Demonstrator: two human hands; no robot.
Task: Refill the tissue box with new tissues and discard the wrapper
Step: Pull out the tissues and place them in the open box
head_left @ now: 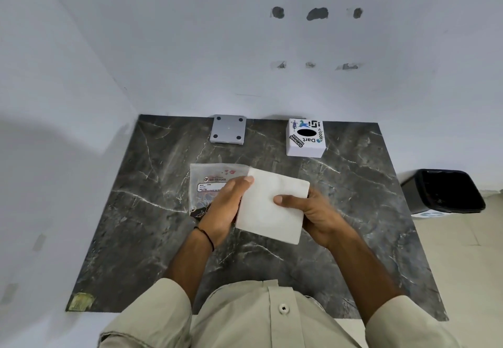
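Observation:
A white stack of tissues (269, 208) is held above the middle of the dark marble table (141, 225). My left hand (226, 206) grips its left edge and my right hand (313, 211) grips its right side, thumb on top. The clear plastic wrapper (212, 181) with printed labels lies flat on the table just left of the stack, partly under my left hand. The white tissue box (305, 138), covered in stickers with a dark oval slot on top, stands at the back right of the table.
A grey square plate (228, 129) with dark corner pads leans at the back wall. A black bin (443, 191) with a dark liner stands on the floor to the right of the table. White walls close the left and back.

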